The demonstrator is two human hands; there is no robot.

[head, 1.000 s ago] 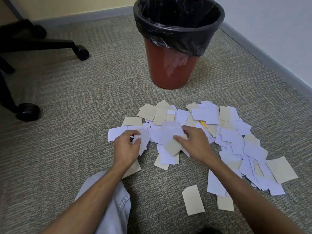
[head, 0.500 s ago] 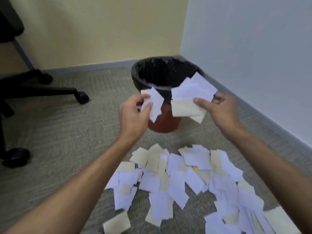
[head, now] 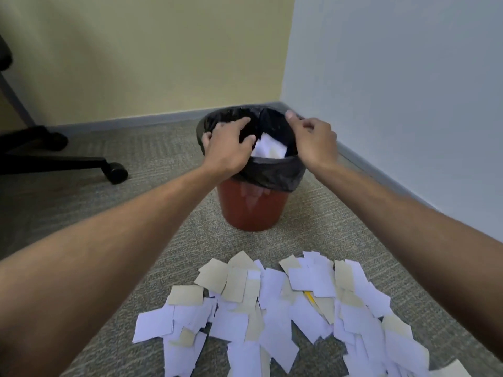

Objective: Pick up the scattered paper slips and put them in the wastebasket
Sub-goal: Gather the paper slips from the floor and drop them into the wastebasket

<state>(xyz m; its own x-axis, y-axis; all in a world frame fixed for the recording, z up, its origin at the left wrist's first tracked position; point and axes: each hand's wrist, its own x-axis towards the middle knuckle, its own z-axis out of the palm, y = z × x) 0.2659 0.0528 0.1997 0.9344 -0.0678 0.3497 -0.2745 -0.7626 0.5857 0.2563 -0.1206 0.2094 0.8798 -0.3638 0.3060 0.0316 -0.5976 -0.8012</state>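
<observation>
Both hands, left hand (head: 227,148) and right hand (head: 313,141), spread empty over the wastebasket (head: 253,210) rim.

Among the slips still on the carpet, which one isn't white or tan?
The yellow slip, a thin sliver near the pile's middle, mostly buried under white slips. Every other visible slip on the carpet is white or tan.

The room is lit softly and evenly, not very bright, and nothing shines hard. The wastebasket (head: 251,205) has a pale shiny patch on its red side. Its black liner (head: 272,172) looks very dark inside. Shadows on the carpet (head: 136,213) are faint. The picture looks a bit soft, maybe from moving. Near the edges the arms look stretched and big.
</observation>
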